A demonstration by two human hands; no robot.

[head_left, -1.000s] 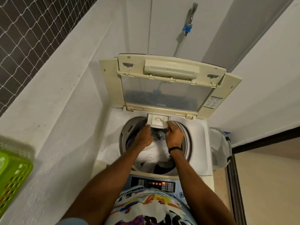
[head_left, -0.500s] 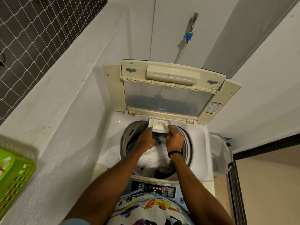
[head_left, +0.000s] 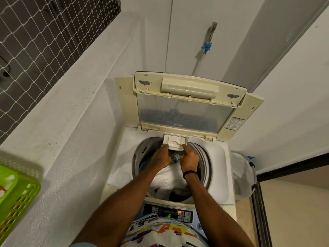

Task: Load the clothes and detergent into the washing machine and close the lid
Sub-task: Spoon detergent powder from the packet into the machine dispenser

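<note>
The top-loading washing machine (head_left: pixel 219 157) stands below me with its cream lid (head_left: pixel 178 118) raised against the back wall. White and dark clothes (head_left: pixel 170 182) fill the drum. A small white detergent drawer (head_left: pixel 175 141) sticks out over the drum's back rim, with white contents inside. My left hand (head_left: pixel 161 157) holds the drawer's front left corner with its fingertips. My right hand (head_left: pixel 189 158), a black band on its wrist, holds the front right corner. Both forearms reach over the control panel (head_left: pixel 170 213), where a green digit glows.
A white ledge wall runs close along the left, with a green plastic basket (head_left: pixel 16 198) on it. A white bag-lined bin (head_left: pixel 243 175) is squeezed against the machine's right side. A tap with a blue fitting (head_left: pixel 206 46) hangs on the wall behind the lid.
My left hand has risen from the drum to the drawer's left corner. My right hand stays at the right corner. The view has tilted slightly downward.
</note>
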